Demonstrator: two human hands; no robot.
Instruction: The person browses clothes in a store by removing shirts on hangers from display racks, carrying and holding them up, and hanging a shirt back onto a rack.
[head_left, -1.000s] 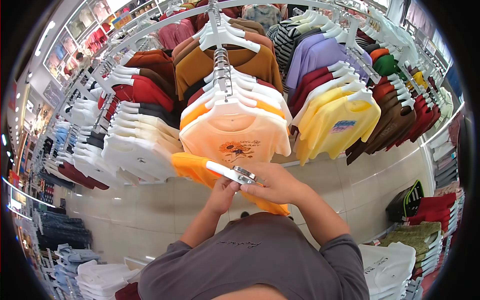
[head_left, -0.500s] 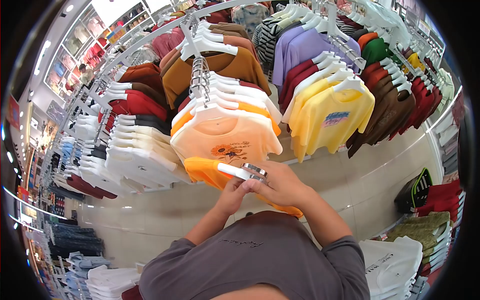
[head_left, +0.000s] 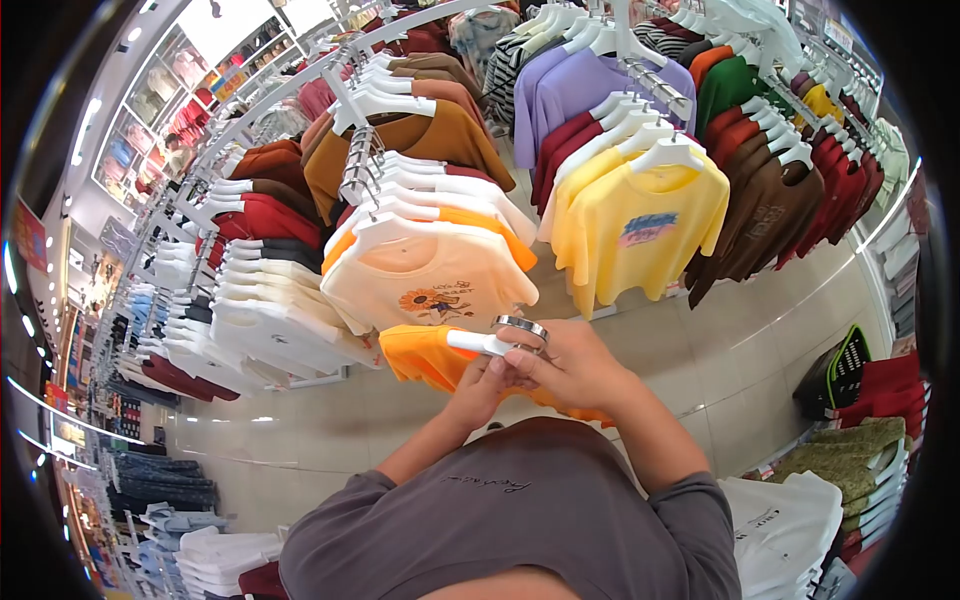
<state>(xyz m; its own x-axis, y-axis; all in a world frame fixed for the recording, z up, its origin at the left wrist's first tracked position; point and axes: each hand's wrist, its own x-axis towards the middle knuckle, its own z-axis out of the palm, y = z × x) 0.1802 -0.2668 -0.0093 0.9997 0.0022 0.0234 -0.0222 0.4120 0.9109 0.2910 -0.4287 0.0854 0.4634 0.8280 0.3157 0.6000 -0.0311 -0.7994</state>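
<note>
Orange top: the garment in play point(head_left: 425, 357) sits on a white hanger point(head_left: 478, 342), right in front of the person's chest, just below the peach shirt on the rack.
Left hand: point(head_left: 478, 393) thumb and fingers pinched in on the hanger from below, pretty much up against the other hand.
Right hand: point(head_left: 570, 362) fingers curled in around the hanger's neck, so a narrow grip; can't really tell what the tucked-under fingers are doing.
Shiny loop: a metal ring point(head_left: 524, 323) by the right fingers, at the top of the hanger. Honestly can't tell if it's part of it.
Peach shirt: sunflower print point(head_left: 430, 275), front of the middle rail, nearest rack item to the hands.
Yellow shirt: point(head_left: 640, 232) front of the next rail over to the right, blue and pink patch on the chest.
White shirts: a packed row point(head_left: 275, 338) left of the peach one.
Basket: black with a green edge point(head_left: 832, 378), off to the right, well apart from the hands.
Floor: pale glossy tiles point(head_left: 665, 365).
</note>
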